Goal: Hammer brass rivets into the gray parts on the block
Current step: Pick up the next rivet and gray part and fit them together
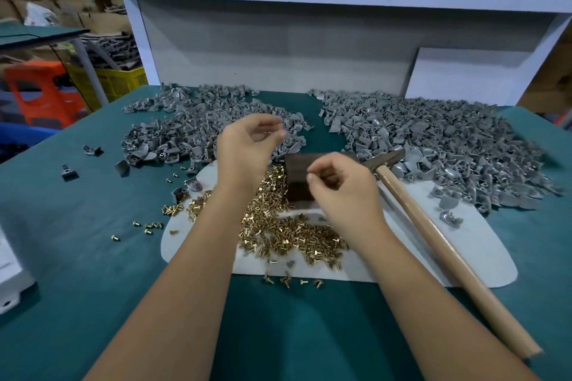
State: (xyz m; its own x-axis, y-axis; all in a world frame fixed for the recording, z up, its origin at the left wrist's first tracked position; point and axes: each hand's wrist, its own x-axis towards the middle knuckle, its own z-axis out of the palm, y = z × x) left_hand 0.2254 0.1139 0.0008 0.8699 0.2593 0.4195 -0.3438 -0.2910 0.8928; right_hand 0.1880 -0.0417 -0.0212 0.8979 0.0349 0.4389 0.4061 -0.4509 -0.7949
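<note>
Progress: loading stage, hammer (433, 226) lying unused right of block (298, 178) | left hand (247, 148) and right hand (343, 189) hovering, fingers curled, contents unclear | brass rivets (278, 232), gray parts (433, 139) piled, many remaining.

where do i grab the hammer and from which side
Grip the hammer by its bare wooden handle, probably past the middle toward the near end, coming from above with the right hand. It lies flat and free on the right; its head is wedged between the block and the gray parts.
</note>
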